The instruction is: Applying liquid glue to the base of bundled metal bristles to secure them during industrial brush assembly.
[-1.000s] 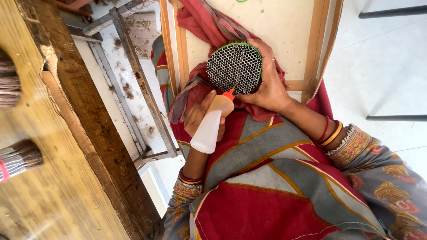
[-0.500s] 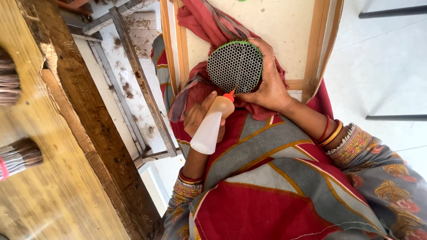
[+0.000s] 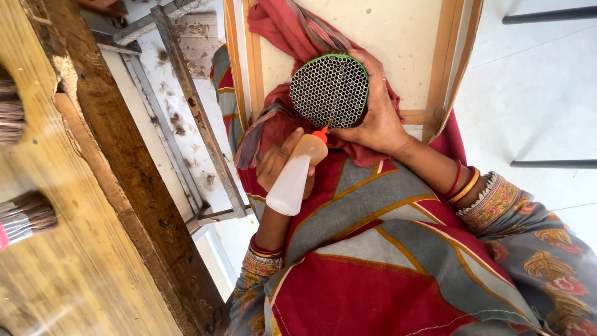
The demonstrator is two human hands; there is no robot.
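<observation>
My right hand grips a round bundle of thin tubes with a green band around it. The honeycomb face of open tube ends points up at me. My left hand holds a white squeeze bottle with amber liquid near its top. The bottle's orange nozzle touches the lower edge of the bundle's face. Both hands are over my lap, which is covered in red and grey cloth.
A wooden-framed board lies under the bundle, with red cloth over its left part. A rough wooden table fills the left side, with brown stick bundles at its edge. A dirty metal frame stands below it. Black metal bars cross the right.
</observation>
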